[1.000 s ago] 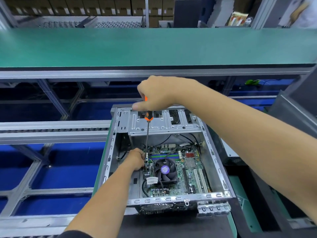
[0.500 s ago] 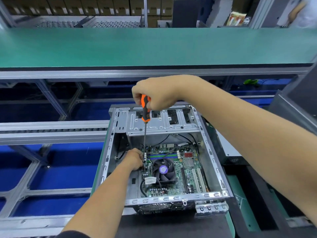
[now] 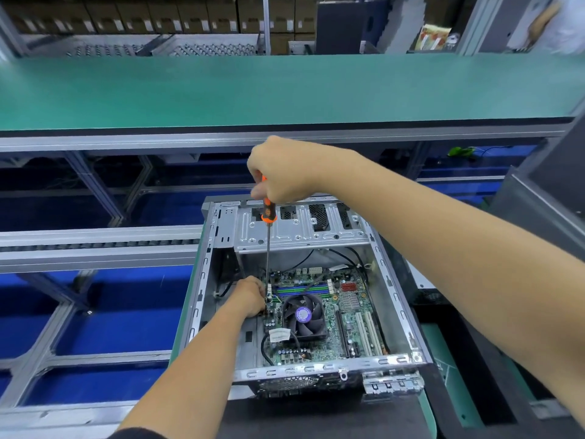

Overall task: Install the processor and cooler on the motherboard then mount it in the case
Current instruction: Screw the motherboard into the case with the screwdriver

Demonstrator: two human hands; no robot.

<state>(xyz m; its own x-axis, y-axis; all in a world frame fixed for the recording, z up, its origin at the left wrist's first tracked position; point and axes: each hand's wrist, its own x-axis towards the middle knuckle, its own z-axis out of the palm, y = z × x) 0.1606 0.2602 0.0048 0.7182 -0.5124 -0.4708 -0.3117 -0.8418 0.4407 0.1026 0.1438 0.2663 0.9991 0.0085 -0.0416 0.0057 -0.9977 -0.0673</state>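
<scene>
Orange-handled screwdriver (image 3: 267,213) stands upright in the right hand's (image 3: 278,169) grip; the left hand (image 3: 251,294) pinches its tip at the motherboard's (image 3: 345,315) left edge, inside the open case (image 3: 395,299).

A green conveyor belt (image 3: 285,90) spans the aluminium frame (image 3: 95,239); stacked cardboard boxes (image 3: 158,14) line the back, blue floor (image 3: 110,324) below.

A dark worktop (image 3: 319,419) with green edging is seen at the lower centre of the frame. The open metal case (image 3: 395,299) is placed directly on it. A wide green worktop (image 3: 285,90) is seen across the upper frame.
</scene>
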